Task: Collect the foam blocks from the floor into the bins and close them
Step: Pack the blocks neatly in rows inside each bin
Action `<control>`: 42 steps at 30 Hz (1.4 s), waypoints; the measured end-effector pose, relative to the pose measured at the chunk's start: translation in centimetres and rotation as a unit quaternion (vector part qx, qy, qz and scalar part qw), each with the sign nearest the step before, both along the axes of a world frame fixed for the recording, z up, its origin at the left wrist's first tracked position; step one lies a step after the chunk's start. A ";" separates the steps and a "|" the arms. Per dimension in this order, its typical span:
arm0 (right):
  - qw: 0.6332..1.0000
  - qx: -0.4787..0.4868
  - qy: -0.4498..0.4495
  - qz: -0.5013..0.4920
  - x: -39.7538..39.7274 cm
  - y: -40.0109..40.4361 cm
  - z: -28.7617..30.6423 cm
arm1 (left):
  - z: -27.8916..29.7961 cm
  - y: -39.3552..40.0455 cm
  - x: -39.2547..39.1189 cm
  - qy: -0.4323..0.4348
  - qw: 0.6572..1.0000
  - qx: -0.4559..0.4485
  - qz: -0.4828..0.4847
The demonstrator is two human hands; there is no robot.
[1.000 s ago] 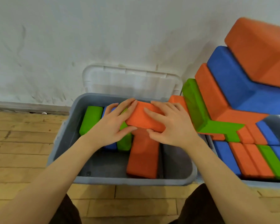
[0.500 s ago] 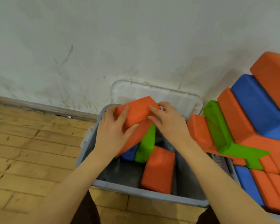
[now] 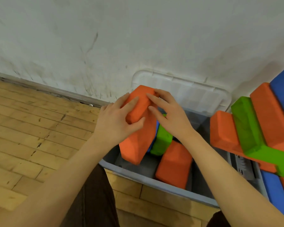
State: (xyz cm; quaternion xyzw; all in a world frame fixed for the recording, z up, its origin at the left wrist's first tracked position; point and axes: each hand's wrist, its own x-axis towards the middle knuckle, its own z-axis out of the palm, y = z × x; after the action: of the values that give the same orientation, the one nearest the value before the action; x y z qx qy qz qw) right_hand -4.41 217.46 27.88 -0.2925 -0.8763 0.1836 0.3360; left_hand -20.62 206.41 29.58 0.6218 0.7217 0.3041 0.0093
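An orange foam block (image 3: 138,136) stands tilted over the left end of the grey bin (image 3: 162,184). My left hand (image 3: 116,122) grips its upper part from the left, thumb under the top end. My right hand (image 3: 169,115) rests its fingers on the block's top from the right. Inside the bin lie a green block (image 3: 161,143), a second orange block (image 3: 174,164) and a blue block, mostly hidden behind the held one.
The bin's clear lid (image 3: 184,90) leans against the wall behind it. To the right, a pile of orange, green and blue blocks (image 3: 259,131) rises over a second grey bin (image 3: 252,176). Wooden floor (image 3: 31,128) stretches to the left.
Both hands have tipped the orange block from lying flat across the bin to standing steeply at its left end. The view has swung left, so the bins sit further right.
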 end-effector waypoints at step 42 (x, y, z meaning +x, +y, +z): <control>0.944 -0.074 -0.320 -0.043 -4.6 6.0 -16.6 | -9.7 2.5 -0.6 0.128 0.967 -0.219 0.035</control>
State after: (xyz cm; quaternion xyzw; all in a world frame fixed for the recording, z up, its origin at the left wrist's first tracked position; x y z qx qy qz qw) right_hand -9.05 223.44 11.27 -0.3975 -0.9081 0.1298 0.0234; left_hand -21.24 208.94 19.86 0.6130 0.7869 0.0566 0.0420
